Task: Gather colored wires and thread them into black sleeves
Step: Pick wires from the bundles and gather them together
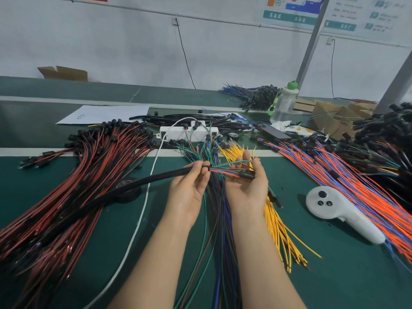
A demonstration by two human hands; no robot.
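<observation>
Both palms face up over the green mat (334,275), at frame centre. Left hand (189,188): fingertips pinched closed on the mouth of the black sleeve (138,182), which runs off toward 8 o'clock across the red-and-black wire pile (73,186). A small bundle of colored wires (225,170) (red, blue, green, orange) emerges from the sleeve mouth toward 3 o'clock and crosses into the right hand (246,186). Right hand: fingers mostly extended, loosely cupped; the wires' black connector end (247,175) lies across the palm; cannot tell if the thumb presses it.

Beneath the wrists, a loose bunch of blue, green and brown wires (220,230) runs toward 6 o'clock. Yellow wires (283,233) lie at 4 o'clock of the right hand. White handheld controller (341,211) sits at 3 o'clock, just beside the orange-and-blue wire pile (356,186). White power strip (189,132) at 12 o'clock; clear bottle (284,103) at 1 o'clock.
</observation>
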